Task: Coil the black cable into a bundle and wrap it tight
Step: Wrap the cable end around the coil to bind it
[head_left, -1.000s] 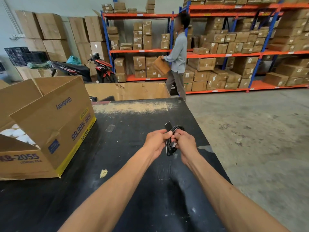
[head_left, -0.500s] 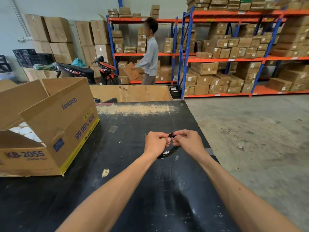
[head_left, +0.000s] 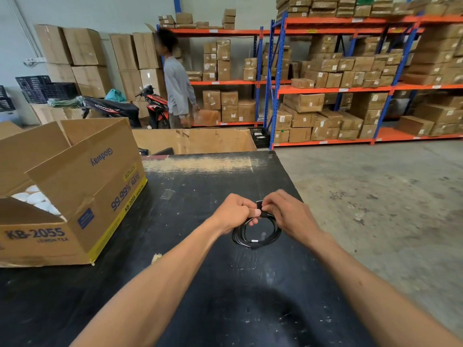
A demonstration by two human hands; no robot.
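Coil pinched at its top, wrap pending.
Both hands, left hand (head_left: 231,212) and right hand (head_left: 288,214), grip black cable (head_left: 255,237) at 12 o'clock; loops hang toward 6 above tabletop (head_left: 200,284).

The black counter (head_left: 190,291) is scuffed, with a worn pale patch along its far edge. On its left side sits an open cardboard box (head_left: 82,196) printed KB-2055. A strip of clear tape (head_left: 167,194) and a small yellowish scrap (head_left: 155,257) lie near the box.
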